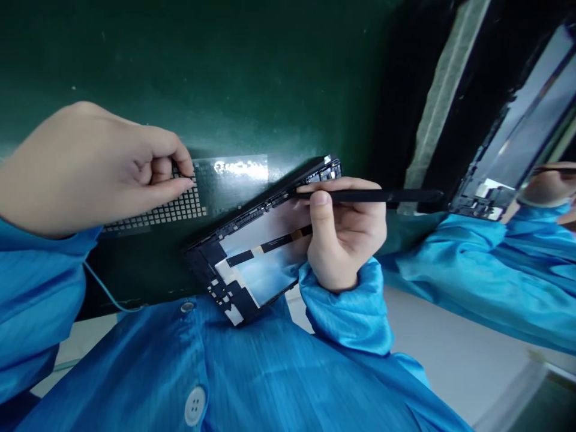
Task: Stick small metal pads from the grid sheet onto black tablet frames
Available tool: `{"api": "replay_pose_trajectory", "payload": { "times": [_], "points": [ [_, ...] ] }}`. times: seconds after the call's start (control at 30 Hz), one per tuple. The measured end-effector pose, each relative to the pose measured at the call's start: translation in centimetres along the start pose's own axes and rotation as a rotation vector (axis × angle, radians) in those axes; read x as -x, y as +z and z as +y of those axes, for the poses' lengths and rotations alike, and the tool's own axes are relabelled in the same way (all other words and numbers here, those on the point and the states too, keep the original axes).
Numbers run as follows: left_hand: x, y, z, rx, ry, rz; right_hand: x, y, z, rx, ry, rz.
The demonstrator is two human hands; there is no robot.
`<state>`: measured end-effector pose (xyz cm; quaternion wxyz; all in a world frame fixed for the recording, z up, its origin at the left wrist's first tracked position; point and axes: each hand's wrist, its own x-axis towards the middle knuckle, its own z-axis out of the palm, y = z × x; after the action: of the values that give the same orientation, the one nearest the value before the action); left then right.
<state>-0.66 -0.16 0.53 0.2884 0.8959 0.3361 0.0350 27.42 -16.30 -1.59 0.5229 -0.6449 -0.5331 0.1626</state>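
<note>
My left hand (153,165) is pinched over a clear sheet of small square pads (184,204); its thumb and forefinger meet at the sheet's upper part, and anything between the fingertips is too small to tell. My right hand (348,231) holds black tweezers (382,195) between thumb and fingers, their tip at the upper long edge of an opened device (265,240). That device has a silvery panel, a dark flex strip and small parts at both ends. It lies tilted, its lower left end close to my blue coat.
A green mat (225,78) covers the work surface. At the right stand a black tray with pale tape (434,102) and another opened device (517,132). Beyond it are a co-worker's hand (549,183) and blue sleeve. A thin blue cord (105,288) hangs by my left sleeve.
</note>
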Motion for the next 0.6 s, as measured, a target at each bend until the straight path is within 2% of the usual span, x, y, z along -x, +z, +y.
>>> {"api": "replay_pose_trajectory", "payload": {
  "times": [0.13,0.27,0.3,0.37,0.47,0.53,0.6],
  "points": [
    [0.1,0.0,-0.1,0.015,-0.022,-0.015,0.1,-1.0,-0.8,0.053,0.022,-0.042],
    [-0.1,-0.3,0.2,0.012,0.012,-0.006,-1.4,-1.5,-3.7,0.124,0.023,-0.166],
    [-0.1,-0.4,0.4,0.019,0.021,-0.002,-2.2,-1.3,-4.3,0.102,0.014,-0.228],
    [-0.3,-0.7,0.9,0.048,0.013,-0.010,-3.7,-0.2,-5.1,0.032,-0.027,-0.435],
    [-0.6,-1.0,1.6,0.077,-0.038,-0.045,-5.4,1.9,-4.9,-0.027,-0.124,-0.752],
    [-0.8,-1.0,2.0,0.047,-0.076,-0.077,-5.7,3.0,-4.2,-0.014,-0.143,-0.833],
    [-0.9,-1.0,2.2,0.003,-0.106,-0.108,-5.6,3.4,-3.7,-0.005,-0.133,-0.839]
  ]
}}
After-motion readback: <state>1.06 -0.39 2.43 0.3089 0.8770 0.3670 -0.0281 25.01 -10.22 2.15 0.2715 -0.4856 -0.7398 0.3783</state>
